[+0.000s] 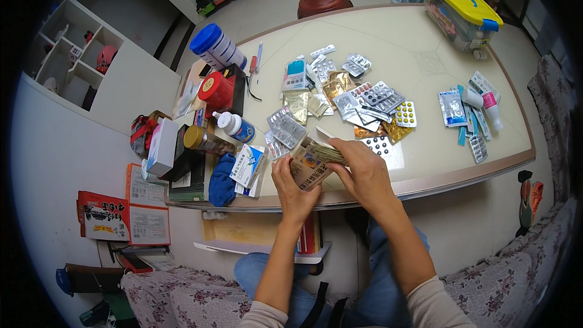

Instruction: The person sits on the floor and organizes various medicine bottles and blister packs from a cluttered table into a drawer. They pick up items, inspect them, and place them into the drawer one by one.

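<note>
Over the table's near edge, my left hand [294, 196] grips a small tan cardboard medicine box [306, 174] with its flap up. My right hand [364, 171] pinches a stack of thin greenish packets [329, 151] at the box's open end; how far they sit inside is hidden. Just beyond lie silver blister packs [287, 127] and a gold foil sachet [297, 105]. A blister of dark round pills [377, 146] rests beside my right hand. Farther back is a loose pile of blister packs [380, 95] and a blue-and-white packet [295, 75].
Left on the table stand a blue-lidded tub [218, 48], a white bottle [236, 126], a gold-lidded jar [207, 140] and a white medicine box [248, 164]. Several sachets [452, 107] lie right. A yellow-lidded plastic bin [460, 13] occupies the far corner. Below sits an open drawer [241, 232].
</note>
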Demonstrator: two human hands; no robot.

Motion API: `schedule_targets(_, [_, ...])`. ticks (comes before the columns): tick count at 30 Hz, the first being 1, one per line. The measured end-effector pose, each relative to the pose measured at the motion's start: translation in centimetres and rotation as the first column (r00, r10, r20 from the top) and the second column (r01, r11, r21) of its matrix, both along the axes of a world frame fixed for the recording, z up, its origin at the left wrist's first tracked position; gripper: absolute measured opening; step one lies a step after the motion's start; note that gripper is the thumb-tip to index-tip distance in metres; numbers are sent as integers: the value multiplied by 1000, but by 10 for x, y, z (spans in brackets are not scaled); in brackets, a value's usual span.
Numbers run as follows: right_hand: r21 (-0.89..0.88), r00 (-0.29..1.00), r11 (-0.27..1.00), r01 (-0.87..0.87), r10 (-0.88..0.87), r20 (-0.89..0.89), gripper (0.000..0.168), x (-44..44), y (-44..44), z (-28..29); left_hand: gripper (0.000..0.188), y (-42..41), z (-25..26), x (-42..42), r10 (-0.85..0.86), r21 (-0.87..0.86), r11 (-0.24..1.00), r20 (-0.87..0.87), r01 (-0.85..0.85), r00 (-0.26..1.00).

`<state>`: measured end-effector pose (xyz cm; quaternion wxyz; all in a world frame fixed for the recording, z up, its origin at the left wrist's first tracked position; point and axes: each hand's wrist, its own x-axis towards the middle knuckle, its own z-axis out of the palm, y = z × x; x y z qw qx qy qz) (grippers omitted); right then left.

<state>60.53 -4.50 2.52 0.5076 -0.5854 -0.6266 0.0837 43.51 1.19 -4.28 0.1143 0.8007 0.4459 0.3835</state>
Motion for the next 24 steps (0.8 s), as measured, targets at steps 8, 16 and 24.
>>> schedule_targets(8, [80,988,990,120,-127,86,34,3,7,-8,88,0,-2,10,-7,-2,1000,5,7,1000])
schedule_targets(16, [62,998,996,65,-66,16,27,-1,13,-6,88,-1,-4,11,-15,19,1000,22,14,1000])
schedule_targets(24, [101,995,990,97,-98,6,25,-6,32,-17,86,2,1,5,-24,-10,1000,0,24,1000])
